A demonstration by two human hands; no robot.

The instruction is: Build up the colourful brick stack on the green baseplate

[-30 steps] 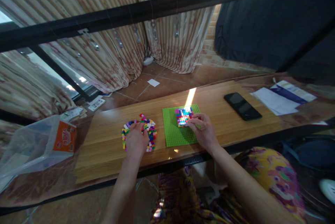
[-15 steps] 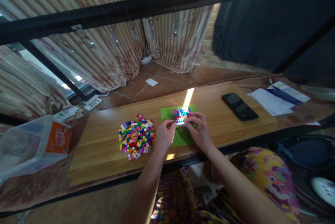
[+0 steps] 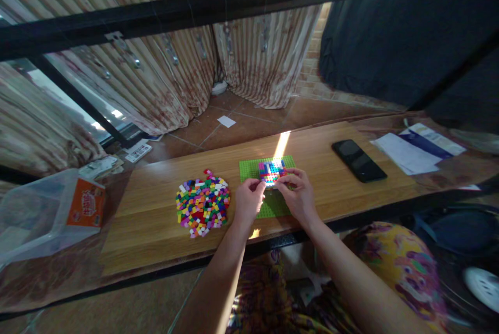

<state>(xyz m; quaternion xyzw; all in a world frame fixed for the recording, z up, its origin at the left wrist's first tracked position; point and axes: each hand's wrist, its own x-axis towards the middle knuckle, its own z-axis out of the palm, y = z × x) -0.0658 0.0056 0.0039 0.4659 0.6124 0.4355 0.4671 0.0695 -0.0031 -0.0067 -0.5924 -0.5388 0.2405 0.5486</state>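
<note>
A low block of colourful toy bricks (image 3: 272,171), in blue, pink, red and white rows, sits on a green studded baseplate (image 3: 268,209). Sunlight washes out part of its top. My left hand (image 3: 248,200) is closed, its thumb and bent fingers at the block's front left corner. From the right, my right hand (image 3: 299,193) holds the block's right edge and front right corner between thumb and fingers. Fingertips on both hands are partly hidden, so I cannot tell whether a loose brick is between them. Left of the plate lies a spread pile of mixed small bricks (image 3: 202,204).
The wooden board (image 3: 148,209) carries a black phone (image 3: 358,160) on the right. Papers (image 3: 409,152) lie beyond it. A clear plastic bin (image 3: 35,214) with an orange label stands at far left. A dark metal bar (image 3: 241,6) crosses above the far side.
My left hand has shifted slightly right and turned a little at the block's front corner. My right hand stays almost in place. The view has moved slightly.
</note>
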